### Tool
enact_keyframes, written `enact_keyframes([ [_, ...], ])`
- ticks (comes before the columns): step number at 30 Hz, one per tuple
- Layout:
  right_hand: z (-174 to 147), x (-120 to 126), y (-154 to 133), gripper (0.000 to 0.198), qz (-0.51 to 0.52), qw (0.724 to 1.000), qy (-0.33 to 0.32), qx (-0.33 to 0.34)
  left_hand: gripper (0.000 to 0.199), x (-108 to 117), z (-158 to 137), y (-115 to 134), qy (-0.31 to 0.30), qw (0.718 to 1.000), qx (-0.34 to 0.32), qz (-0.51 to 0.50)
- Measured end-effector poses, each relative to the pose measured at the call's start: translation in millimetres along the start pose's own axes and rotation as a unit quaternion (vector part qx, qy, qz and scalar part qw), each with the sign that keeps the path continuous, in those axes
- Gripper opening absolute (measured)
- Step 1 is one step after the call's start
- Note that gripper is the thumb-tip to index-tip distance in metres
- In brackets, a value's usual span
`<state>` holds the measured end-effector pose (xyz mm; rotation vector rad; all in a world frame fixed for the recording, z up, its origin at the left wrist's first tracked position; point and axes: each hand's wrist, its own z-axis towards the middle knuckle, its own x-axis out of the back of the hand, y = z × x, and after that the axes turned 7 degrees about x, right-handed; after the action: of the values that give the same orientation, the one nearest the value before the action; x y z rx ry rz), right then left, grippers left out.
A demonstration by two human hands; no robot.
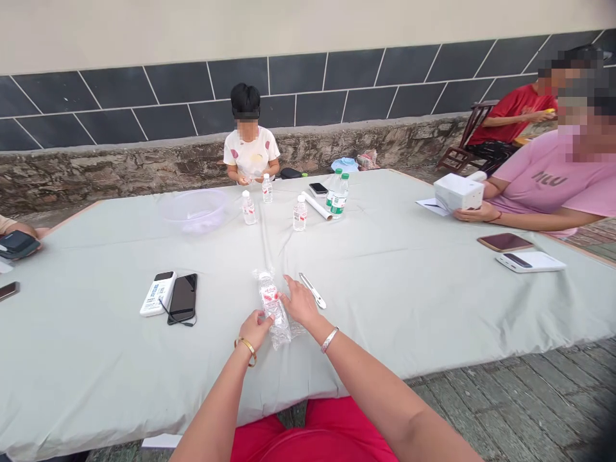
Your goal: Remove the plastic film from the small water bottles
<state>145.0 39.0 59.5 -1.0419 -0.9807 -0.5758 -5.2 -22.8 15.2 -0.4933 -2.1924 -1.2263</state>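
A small water bottle point(269, 294) with a red and white label lies on the cloth in front of me, wrapped in see-through plastic, perhaps bubble wrap point(281, 335). My left hand point(256, 327) grips its lower left side, thumb on top and fingertips partly hidden under it. Along the right side rests my right hand point(300, 301), fingers stretched out and the thumb touching the wrapped bottle. Just right of that hand lies a white utility knife point(312, 290).
Three similar small bottles, including one bottle point(299, 213), stand farther back, near a roll point(317, 206) and two green-capped bottles point(339, 197). A purple basin point(195, 212) is at left. Phones point(183, 298) and power banks point(158, 295) lie about. Other people sit around the table point(385, 308).
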Motion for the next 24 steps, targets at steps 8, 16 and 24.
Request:
enact_keyframes([
  [8, 0.1, -24.3, 40.1, 0.020, -0.010, 0.990, 0.001, -0.144, 0.042, -4.9, 5.5, -4.9, 0.006, 1.000, -0.015, -0.021],
  [16, -0.5, -4.4, 17.9, 0.037, 0.072, 0.983, 0.169, -0.021, 0.041, -2.5, 5.2, -8.7, -0.006, 0.999, -0.014, -0.043],
  [24, 17.0, -35.9, -0.4, 0.044, 0.308, 0.949, 0.062, -0.002, 0.039, 2.0, 2.5, -11.2, -0.025, 0.998, 0.004, -0.061],
])
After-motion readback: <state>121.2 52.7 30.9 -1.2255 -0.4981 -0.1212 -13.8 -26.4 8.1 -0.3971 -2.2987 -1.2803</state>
